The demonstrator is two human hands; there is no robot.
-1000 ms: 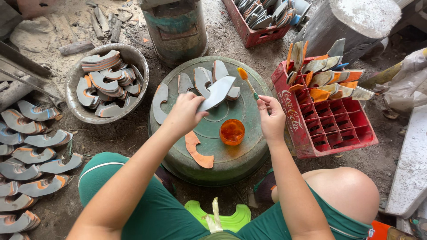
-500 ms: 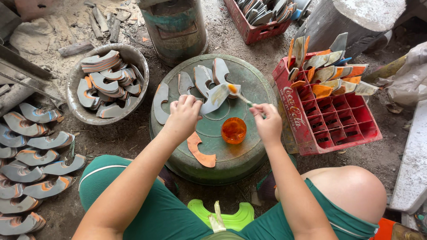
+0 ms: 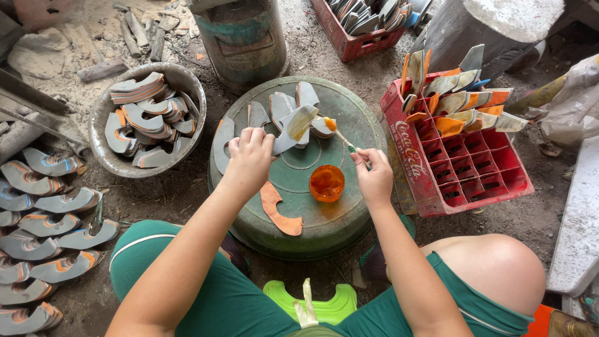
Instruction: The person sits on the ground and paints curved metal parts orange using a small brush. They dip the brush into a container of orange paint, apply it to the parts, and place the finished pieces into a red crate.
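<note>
The left hand [image 3: 249, 153] grips a grey curved piece [image 3: 292, 128] over the green round surface [image 3: 349, 118], while the right hand [image 3: 373, 178] pinches a brush [image 3: 340, 136] touching the piece's 3 o'clock edge. The orange cup [image 3: 327, 183] sits at 6 o'clock of the piece; a careless dip could likely tip it or drip orange onto nearby pieces.

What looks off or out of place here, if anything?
Nothing spilled or broken. One orange-coated piece lies apart from the grey ones, overhanging the green drum top's front edge. The left hand holds a grey piece; the right hand brushes it.
</note>
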